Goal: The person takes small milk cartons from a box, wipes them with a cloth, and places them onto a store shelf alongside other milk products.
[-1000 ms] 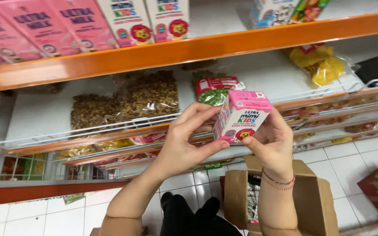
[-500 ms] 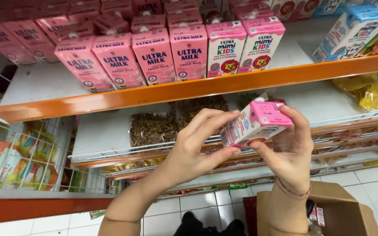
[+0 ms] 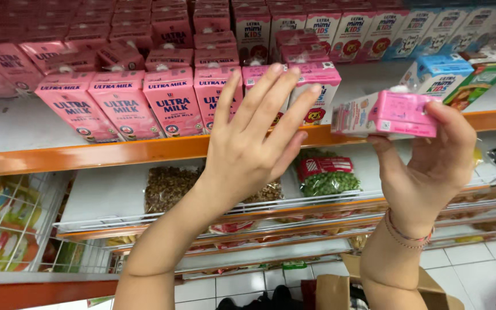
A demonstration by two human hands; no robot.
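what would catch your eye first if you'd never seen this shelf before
The small pink carton, lying on its side in the right hand at the right, in front of the orange shelf edge. Next the left hand, open with fingers spread, raised mid-frame before the rows of pink milk cartons filling the shelf above.

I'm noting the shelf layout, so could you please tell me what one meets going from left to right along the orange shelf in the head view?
Large pink cartons → left hand → small pink carton lying sideways in the right hand → blue carton → green carton.
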